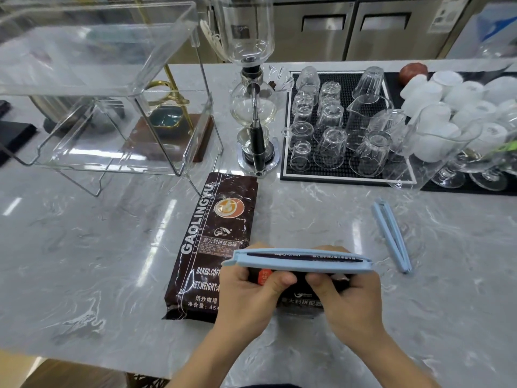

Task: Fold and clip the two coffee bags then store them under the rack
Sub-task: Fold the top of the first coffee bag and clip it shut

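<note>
Grey marbled countertop (84, 247) fills most of the frame, with steel cabinet doors along the top edge. At lower centre, the left hand (246, 292) and the right hand (349, 298) both grip a dark coffee bag (302, 301), thumbs pressed on its near face. A pale blue clip (302, 260) lies across the bag's folded top edge, its two bars close together. Just left of the hands, a second coffee bag (215, 242) lies flat on the counter, printed side up, partly hidden behind the left hand. At right of centre, a spare blue clip (391, 236) rests on the counter, spread in a narrow V. A clear acrylic rack (98, 65) stands at upper left. Upturned glasses sit on a black mat (347, 175) at upper right, beside a glass siphon brewer (253, 102).
</note>
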`<state>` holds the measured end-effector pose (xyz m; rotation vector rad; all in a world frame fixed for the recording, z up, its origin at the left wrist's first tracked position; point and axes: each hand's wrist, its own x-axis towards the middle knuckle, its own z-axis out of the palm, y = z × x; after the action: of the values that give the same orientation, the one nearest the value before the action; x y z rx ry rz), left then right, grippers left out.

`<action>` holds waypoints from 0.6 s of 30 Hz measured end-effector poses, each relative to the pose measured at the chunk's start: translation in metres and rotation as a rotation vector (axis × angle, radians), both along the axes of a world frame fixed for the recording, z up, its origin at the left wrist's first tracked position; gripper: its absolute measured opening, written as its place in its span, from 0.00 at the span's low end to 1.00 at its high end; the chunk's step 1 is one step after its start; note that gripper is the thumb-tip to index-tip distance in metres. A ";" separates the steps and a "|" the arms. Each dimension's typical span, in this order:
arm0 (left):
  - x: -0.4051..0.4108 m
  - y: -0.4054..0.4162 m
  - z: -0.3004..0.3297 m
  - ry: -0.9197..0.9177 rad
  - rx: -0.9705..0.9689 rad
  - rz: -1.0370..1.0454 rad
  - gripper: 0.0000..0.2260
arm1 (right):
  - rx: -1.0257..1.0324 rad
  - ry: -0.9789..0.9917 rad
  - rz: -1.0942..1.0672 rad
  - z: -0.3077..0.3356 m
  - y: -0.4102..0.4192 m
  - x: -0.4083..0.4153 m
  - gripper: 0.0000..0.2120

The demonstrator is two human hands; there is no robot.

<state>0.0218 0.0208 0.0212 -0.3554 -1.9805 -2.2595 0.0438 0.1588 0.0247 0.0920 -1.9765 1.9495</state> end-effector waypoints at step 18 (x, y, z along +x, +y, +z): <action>0.000 0.004 -0.038 0.156 -0.293 0.135 0.16 | 0.060 -0.024 -0.244 -0.045 -0.013 0.009 0.18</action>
<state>0.0216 0.0244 -0.0169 -0.3976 -2.1804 -1.8062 0.0525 0.1461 -0.0199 -0.1513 -1.9588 1.7451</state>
